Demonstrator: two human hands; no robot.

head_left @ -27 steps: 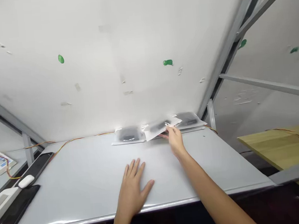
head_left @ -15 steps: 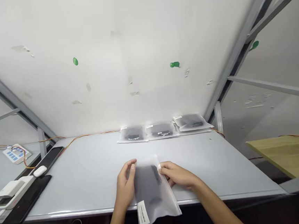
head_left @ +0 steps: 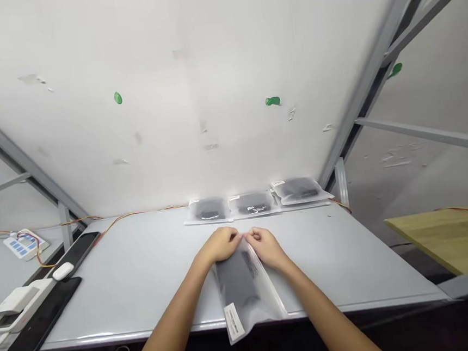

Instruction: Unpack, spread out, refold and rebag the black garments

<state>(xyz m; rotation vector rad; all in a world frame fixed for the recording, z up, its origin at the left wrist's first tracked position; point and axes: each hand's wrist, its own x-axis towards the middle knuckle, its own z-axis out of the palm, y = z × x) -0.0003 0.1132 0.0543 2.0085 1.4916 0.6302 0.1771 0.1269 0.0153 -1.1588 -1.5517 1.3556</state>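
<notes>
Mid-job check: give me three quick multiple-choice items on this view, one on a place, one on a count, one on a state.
1. Where is the white paper label on the frosted plastic bag?
A) Nearest end B) Between the hands C) Far end

2. How many dark-filled frosted bags lie along the far edge of the white table?
A) Two B) Three C) Five

3. What are the left hand and right hand doing?
A) Lying flat B) Left hand holding alone C) Both pinching the bag

1 A: it sits by the table's front edge.
2 B: three lie in a row.
3 C: both hands meet at its top end.

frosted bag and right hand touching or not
Touching: the head view shows the right hand pinching the top edge of the frosted plastic bag between its fingers, with no gap.
</notes>
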